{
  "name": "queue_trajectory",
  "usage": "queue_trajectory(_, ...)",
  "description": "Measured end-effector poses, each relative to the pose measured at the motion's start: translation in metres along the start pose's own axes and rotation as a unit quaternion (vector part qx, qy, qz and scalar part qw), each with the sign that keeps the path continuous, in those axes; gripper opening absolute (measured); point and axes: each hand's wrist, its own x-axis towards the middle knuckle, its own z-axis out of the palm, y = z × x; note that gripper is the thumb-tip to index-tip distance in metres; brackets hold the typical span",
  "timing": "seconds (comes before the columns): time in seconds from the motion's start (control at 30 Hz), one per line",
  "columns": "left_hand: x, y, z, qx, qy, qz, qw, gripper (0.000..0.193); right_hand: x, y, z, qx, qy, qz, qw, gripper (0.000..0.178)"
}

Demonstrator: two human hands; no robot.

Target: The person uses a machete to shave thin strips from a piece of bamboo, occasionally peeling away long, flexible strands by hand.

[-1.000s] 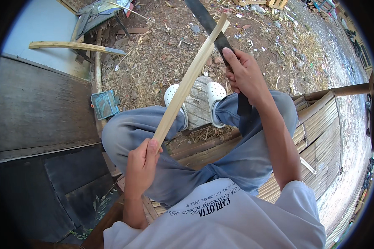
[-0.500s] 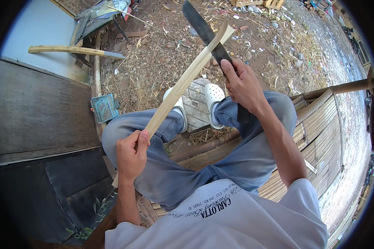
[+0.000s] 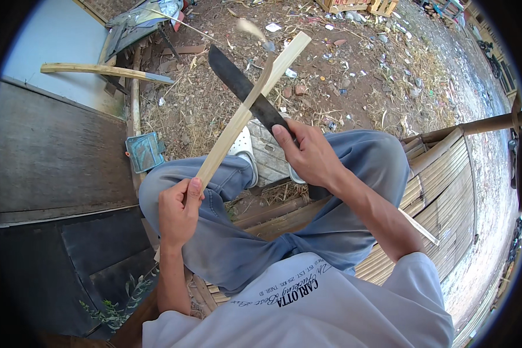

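My left hand (image 3: 178, 211) grips a long pale strip of wood or bamboo (image 3: 221, 146), thumb on top, over my left thigh. The strip slants up and away to the right. My right hand (image 3: 313, 151) is closed round a machete (image 3: 231, 72) with a dark blade, its thumb stretched along the near part. About midway along the strip, the blade crosses it at an angle. A thin sliver (image 3: 266, 75) lifts from the strip over the blade, its far end blurred. The lower part of the machete's handle is hidden by my right hand.
My white clogs (image 3: 243, 148) rest by a worn wooden board (image 3: 269, 165). Slatted bamboo (image 3: 441, 197) lies on my right, holding a loose pale stick (image 3: 419, 227). A blue plastic basket (image 3: 145, 152) and dark panels (image 3: 58, 156) stand left. Litter covers the ground ahead.
The machete has slid along the strip toward my left hand, and the lifted sliver has grown longer. My right hand has moved left and nearer my body. My left hand keeps its grip.
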Motion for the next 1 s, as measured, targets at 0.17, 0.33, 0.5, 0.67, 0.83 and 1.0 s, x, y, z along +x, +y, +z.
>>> queue_trajectory(0.17,0.000,0.005,-0.001,-0.022,-0.018,-0.015,0.999,0.042,0.009,0.002,-0.004,0.001,-0.016,0.013,1.000,0.037)
queue_trajectory(0.33,-0.007,0.014,-0.008,-0.035,-0.028,-0.036,0.998,0.041,0.022,-0.005,-0.030,0.101,0.053,0.077,0.990,0.038)
queue_trajectory(0.5,-0.003,0.005,-0.012,0.048,0.018,0.056,0.997,0.041,0.023,-0.006,-0.032,0.047,0.079,0.058,0.994,0.037)
queue_trajectory(0.67,-0.004,-0.002,-0.013,0.069,0.027,0.087,0.993,0.042,0.017,0.000,-0.035,-0.027,0.068,0.024,0.997,0.036)
queue_trajectory(0.83,-0.005,-0.002,-0.012,0.052,0.025,0.085,0.995,0.042,0.010,0.002,-0.030,-0.005,0.060,0.035,0.998,0.033)
queue_trajectory(1.0,-0.003,0.000,-0.009,0.046,0.034,0.085,0.995,0.042,0.003,-0.001,-0.015,-0.037,0.047,0.020,0.998,0.033)
